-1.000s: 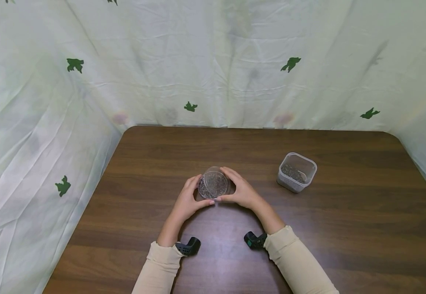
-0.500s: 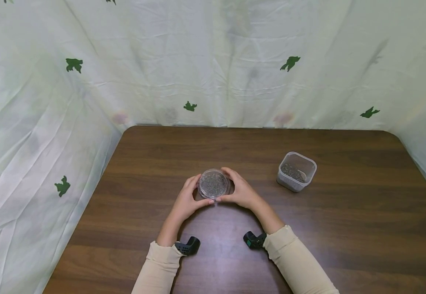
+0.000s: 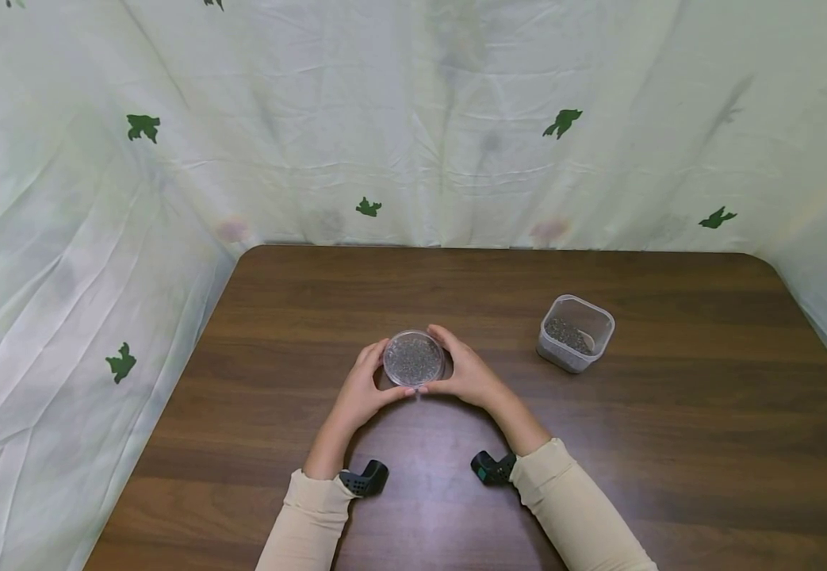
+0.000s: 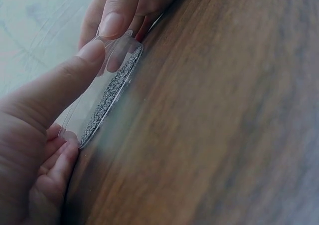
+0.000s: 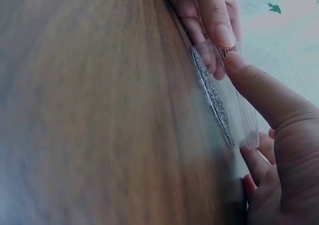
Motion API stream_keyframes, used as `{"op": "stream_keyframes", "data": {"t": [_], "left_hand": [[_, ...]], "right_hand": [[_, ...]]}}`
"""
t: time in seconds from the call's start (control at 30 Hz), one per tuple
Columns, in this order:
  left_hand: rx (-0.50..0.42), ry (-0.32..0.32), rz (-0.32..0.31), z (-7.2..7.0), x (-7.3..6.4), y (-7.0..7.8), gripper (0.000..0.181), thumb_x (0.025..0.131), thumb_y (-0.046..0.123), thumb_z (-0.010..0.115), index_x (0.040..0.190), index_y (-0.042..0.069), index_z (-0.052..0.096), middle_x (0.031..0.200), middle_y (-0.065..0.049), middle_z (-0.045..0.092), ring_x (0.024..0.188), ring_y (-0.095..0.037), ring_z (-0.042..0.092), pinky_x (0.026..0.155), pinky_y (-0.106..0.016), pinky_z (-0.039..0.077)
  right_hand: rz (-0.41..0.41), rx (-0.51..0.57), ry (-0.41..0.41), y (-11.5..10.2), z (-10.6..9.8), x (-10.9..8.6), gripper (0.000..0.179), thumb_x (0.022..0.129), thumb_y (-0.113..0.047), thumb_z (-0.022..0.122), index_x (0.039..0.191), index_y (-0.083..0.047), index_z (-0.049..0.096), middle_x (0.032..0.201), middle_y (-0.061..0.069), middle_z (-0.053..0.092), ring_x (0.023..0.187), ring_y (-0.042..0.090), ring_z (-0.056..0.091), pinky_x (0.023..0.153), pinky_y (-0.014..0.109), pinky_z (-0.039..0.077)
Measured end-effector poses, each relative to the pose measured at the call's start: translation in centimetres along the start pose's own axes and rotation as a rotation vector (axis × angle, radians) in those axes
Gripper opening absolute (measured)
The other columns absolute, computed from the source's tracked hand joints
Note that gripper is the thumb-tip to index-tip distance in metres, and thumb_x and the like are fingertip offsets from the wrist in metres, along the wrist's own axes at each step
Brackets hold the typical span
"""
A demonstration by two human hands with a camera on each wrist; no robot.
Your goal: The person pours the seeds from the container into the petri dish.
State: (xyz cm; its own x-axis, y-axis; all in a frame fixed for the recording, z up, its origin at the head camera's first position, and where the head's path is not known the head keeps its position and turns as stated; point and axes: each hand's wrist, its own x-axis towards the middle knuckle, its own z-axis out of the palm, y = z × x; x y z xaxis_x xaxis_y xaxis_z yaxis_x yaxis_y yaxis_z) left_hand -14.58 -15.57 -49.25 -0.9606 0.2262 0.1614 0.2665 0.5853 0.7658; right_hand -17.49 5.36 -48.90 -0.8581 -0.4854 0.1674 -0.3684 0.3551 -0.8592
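Note:
A round clear plastic container [image 3: 414, 359] with a layer of small grey granules stands on the table near its middle. Its clear lid [image 5: 244, 110] lies over the top, with thumbs of both hands at its near rim. From the left side my left hand [image 3: 361, 394] grips the container, fingers round the wall. My right hand [image 3: 472, 376] grips it from the right in the same way. The two thumb tips nearly meet at the front. In the left wrist view the granules [image 4: 110, 98] show through the wall, low in the container.
A square translucent tub [image 3: 576, 334], without a lid, stands to the right with more dark granules and a pale, curved object partly in them. Behind the brown wooden table [image 3: 670, 428] hangs a pale cloth [image 3: 413, 119] with green leaf-like patches.
The lid sat askew over the round container a second ago, and now lies evenly over it. Both hands stay in almost the same place round it.

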Motion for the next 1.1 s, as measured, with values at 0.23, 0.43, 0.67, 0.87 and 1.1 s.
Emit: {"op": "stream_keyframes", "data": {"t": [0.23, 0.43, 0.67, 0.87, 1.1], "left_hand": [[-0.026, -0.004, -0.005, -0.03, -0.02, 0.01, 0.093, 0.065, 0.027, 0.081, 0.136, -0.003, 0.031, 0.131, -0.02, 0.036, 0.115, -0.03, 0.044, 0.096, -0.037, 0.035], [-0.051, -0.007, 0.009, -0.04, 0.0, -0.14, 0.092, 0.064, 0.024, 0.082, 0.136, -0.003, 0.031, 0.131, -0.02, 0.036, 0.114, -0.029, 0.044, 0.095, -0.036, 0.036], [-0.054, -0.016, 0.02, -0.13, 0.05, -0.11, 0.092, 0.064, 0.024, 0.082, 0.136, -0.003, 0.031, 0.132, -0.02, 0.036, 0.115, -0.03, 0.043, 0.096, -0.037, 0.035], [-0.047, -0.036, 0.0, -0.24, -0.05, -0.04, 0.094, 0.065, 0.025, 0.081, 0.137, -0.003, 0.028, 0.134, -0.02, 0.033, 0.117, -0.029, 0.042, 0.097, -0.036, 0.034], [-0.088, -0.039, -0.033, -0.36, 0.2, 0.05, 0.083, 0.076, 0.029, 0.072, 0.138, -0.002, 0.026, 0.135, -0.018, 0.032, 0.118, -0.028, 0.04, 0.098, -0.034, 0.033]], "right_hand": [[0.006, -0.051, 0.002, -0.05, 0.06, -0.07, 0.098, 0.064, -0.03, 0.082, 0.14, -0.004, 0.026, 0.139, 0.007, 0.037, 0.125, 0.021, 0.033, 0.102, 0.039, 0.025], [0.019, -0.078, -0.008, -0.02, 0.17, -0.1, 0.099, 0.064, -0.033, 0.081, 0.142, -0.007, 0.024, 0.141, 0.005, 0.034, 0.125, 0.023, 0.032, 0.101, 0.041, 0.025], [0.043, -0.087, -0.02, -0.11, 0.14, -0.15, 0.098, 0.065, -0.034, 0.08, 0.143, -0.011, 0.025, 0.142, 0.004, 0.031, 0.126, 0.025, 0.031, 0.1, 0.044, 0.026], [0.054, -0.027, -0.013, -0.34, -0.09, -0.26, 0.095, 0.067, -0.03, 0.079, 0.142, -0.008, 0.025, 0.141, 0.008, 0.032, 0.127, 0.022, 0.029, 0.102, 0.041, 0.024], [0.053, 0.013, 0.029, -0.98, -0.65, -0.55, 0.088, 0.074, -0.036, 0.073, 0.143, -0.011, 0.023, 0.143, 0.005, 0.028, 0.129, 0.019, 0.025, 0.103, 0.041, 0.022]]}}
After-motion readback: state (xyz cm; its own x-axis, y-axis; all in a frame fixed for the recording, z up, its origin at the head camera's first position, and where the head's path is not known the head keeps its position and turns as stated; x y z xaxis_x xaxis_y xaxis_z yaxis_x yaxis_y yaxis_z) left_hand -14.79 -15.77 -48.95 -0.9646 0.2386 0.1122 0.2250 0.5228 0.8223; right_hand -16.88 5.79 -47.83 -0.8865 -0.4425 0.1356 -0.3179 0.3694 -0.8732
